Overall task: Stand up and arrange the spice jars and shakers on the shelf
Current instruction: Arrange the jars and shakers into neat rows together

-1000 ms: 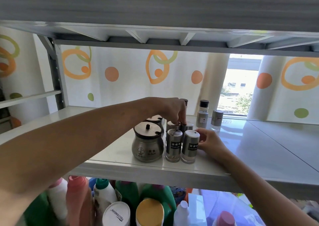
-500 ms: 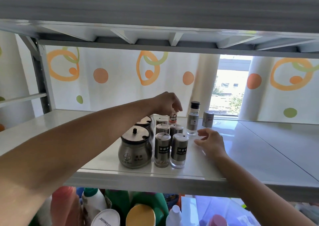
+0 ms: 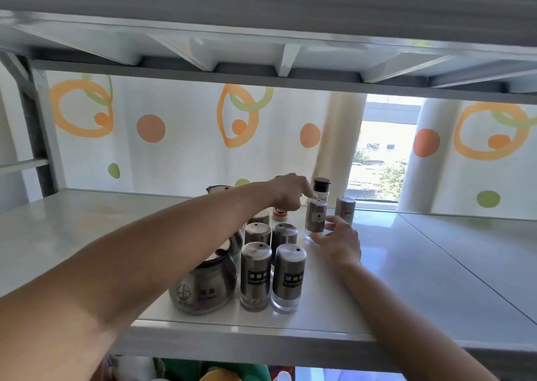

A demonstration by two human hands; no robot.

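A white shelf (image 3: 436, 279) is spanning the view, with the ribbed underside of an upper shelf (image 3: 261, 46) hanging over it. Behind, a pale curtain (image 3: 174, 148) printed with orange rings and green dots is parting on a bright window (image 3: 380, 154).

The left arm is reaching in from the lower left across a round steel pot (image 3: 203, 290), which is standing near the front edge. The left hand (image 3: 286, 191) is hovering at the back with its fingers curled and its forefinger stretching towards the top of a steel shaker (image 3: 316, 216); whether it is gripping anything I cannot tell.

The right hand (image 3: 341, 242) is coming in from the lower right and is pinching that steel shaker low down, thumb at the glass base and fingers round its far side; the shaker is standing upright.

Just right of the pot, a front-left shaker (image 3: 255, 276) and a front-right shaker (image 3: 288, 279) are standing side by side, with two more shakers (image 3: 257, 234) upright behind them. A far shaker (image 3: 345, 209) and a black-capped bottle (image 3: 321, 187) are standing just behind the held one; a small red-labelled jar (image 3: 280, 212) is showing beneath the left hand.
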